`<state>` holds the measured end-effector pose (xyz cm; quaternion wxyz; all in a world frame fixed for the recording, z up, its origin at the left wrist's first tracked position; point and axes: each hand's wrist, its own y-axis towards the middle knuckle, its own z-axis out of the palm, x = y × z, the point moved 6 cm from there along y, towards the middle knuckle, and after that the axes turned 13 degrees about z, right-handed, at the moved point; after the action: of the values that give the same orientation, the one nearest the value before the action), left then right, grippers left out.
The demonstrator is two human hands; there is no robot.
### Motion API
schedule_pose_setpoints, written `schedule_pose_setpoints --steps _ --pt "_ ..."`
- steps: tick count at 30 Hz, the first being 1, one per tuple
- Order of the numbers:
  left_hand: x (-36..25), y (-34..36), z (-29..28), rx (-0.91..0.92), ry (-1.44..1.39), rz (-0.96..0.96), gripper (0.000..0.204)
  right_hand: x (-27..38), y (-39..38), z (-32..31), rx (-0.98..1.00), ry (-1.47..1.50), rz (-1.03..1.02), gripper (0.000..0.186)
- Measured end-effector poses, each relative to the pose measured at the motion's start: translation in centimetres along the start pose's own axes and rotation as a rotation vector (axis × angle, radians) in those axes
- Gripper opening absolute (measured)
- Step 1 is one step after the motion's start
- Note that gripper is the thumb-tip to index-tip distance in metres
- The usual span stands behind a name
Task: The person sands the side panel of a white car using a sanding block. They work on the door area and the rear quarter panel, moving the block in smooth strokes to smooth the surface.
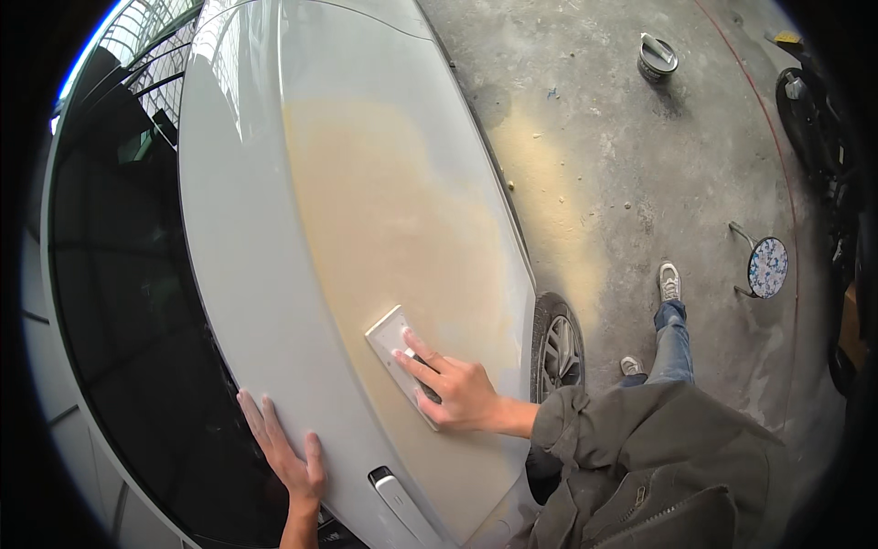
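Observation:
My right hand (465, 395) grips a flat white hand sanding block (389, 331) by its dark handle. The block rests against a silver-grey car panel (233, 265), at the lower part of a broad beige, dusty patch (393, 220) that looks like sanded filler. Its working face is hidden against the panel. My left hand (291, 457) lies with fingers spread on the bodywork beside the lower edge of the dark side window (110, 274), holding nothing. Between my two hands, lower down, sits a car door handle (402, 503).
A car wheel (560, 346) shows right of the panel. Yellowish dust (544, 197) covers part of the concrete floor. An open can (657, 62) with a light-coloured tool across it stands at the upper right. Nearer are a round patterned stool (766, 267) and my shoes (669, 282).

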<state>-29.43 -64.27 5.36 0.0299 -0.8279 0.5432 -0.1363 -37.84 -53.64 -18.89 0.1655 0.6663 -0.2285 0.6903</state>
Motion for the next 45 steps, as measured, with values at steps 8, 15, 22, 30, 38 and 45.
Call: schedule_pose_setpoints --steps 8,15,22,30,38,45 --pt "0.0 2.1 0.2 -0.001 -0.006 0.070 0.075 -3.9 28.1 -11.9 -0.264 0.035 0.151 0.059" --pt "1.4 -1.0 0.5 0.032 0.021 -0.006 0.075 -4.1 6.8 -2.9 -0.067 0.066 -0.007 0.069" --pt "-0.2 0.6 -0.8 0.027 0.052 -0.005 0.075 -11.8 26.5 -9.1 -0.100 0.156 0.279 0.067" --pt "1.4 -0.4 0.4 0.043 0.080 -0.059 0.074 -8.8 10.9 -2.8 -0.016 0.081 0.162 0.070" --pt "1.3 0.4 0.6 0.026 0.081 -0.021 0.074 -12.8 10.0 -2.9 -0.052 0.089 0.290 0.071" --pt "-0.3 1.7 -0.1 0.003 0.009 0.008 0.074 -16.8 17.8 -7.6 -0.016 0.161 0.504 0.066"
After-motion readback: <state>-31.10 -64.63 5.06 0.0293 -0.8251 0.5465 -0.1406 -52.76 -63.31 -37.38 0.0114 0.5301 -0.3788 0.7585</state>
